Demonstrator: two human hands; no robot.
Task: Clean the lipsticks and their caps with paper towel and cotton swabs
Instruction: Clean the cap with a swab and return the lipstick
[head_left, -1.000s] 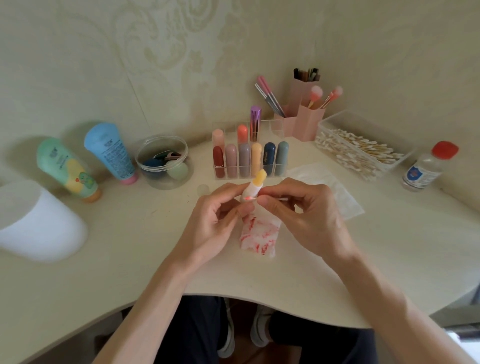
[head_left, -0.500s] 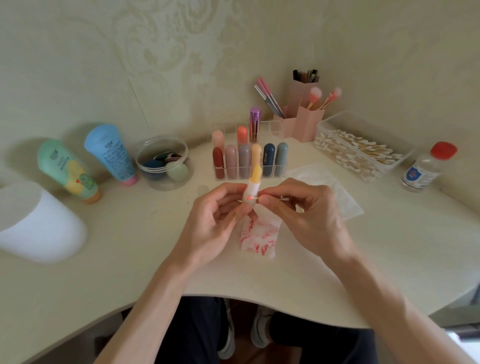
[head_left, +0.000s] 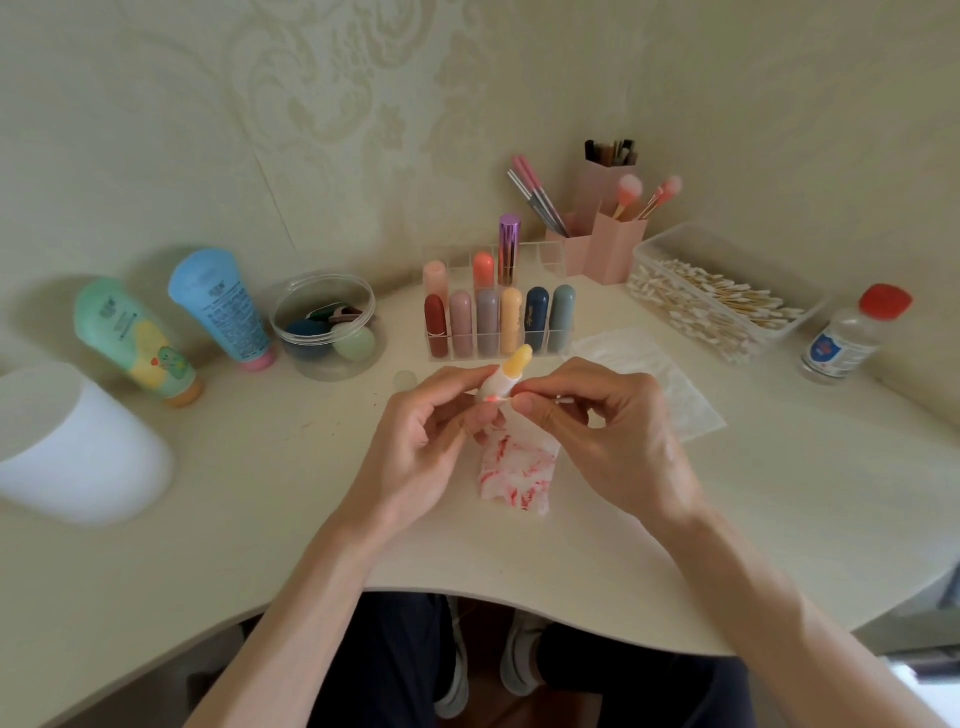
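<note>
1. The left hand (head_left: 415, 452) pinches the lipstick (head_left: 511, 370) by its white tube, with thumb and fingertips curled round it. The yellow bullet stands clear above the fingertips, tilted toward the right hand (head_left: 618, 447). The lipstick is held in the air between the two hands.
2. The right hand pinches a cotton swab (head_left: 492, 399) between thumb and forefinger. Its reddened tip lies against the tube just below the bullet.
3. Handling, judged: the lipstick is light and its tube is stiff, smooth plastic, likely slick where greasy. The bullet is soft wax and would dent or snap under side pressure, so grip the tube only and never the bullet.
4. Swab, judged: almost weightless, with a thin shaft that flexes. Pinching close to the working tip gives better control, and light strokes are enough.
5. The stained paper towel (head_left: 517, 475) lies flat under and between both hands. It is limp and will drag if rubbed one-handed.
6. Hidden: the left fingers cover the lower tube and base. The right fingers cover most of the swab shaft.
7. Unclear: the exact contact spot is small and blurred. I cannot tell whether the small pale round thing (head_left: 405, 379) just beyond the left fingertips is a cap.
</note>
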